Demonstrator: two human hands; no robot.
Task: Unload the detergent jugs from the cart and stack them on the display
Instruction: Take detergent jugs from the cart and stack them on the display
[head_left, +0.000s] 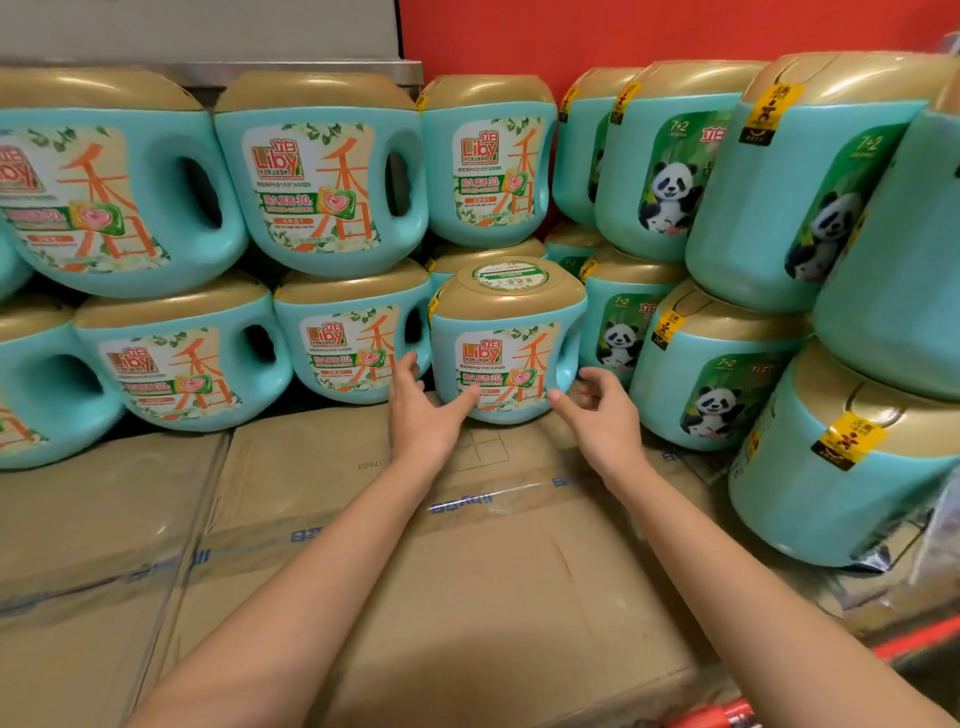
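Sealed cartons (493, 597) formed the support surface; both forearms reached across their tops.

L hand (423, 415): fingers (408, 366) spread apart and relaxed, just beside the jug's left side, in the gap to the neighbouring jug. Thumb lay against the lower front of the label. No clamp.

R hand (602, 421): fingers (592, 376) loosely curled and apart, near the handle side, not closed on it. Thumb tip touched the lower right corner of the jug.

Detergent jug (506, 358): teal body w/ gold cap, upright at the far edge of the carton tops, btwn both hands.

Behind and left: stacked jugs (322, 171) w/ the same label, two tiers. Right: panda-label jugs (670, 171), also stacked. Rear: red wall (623, 31).
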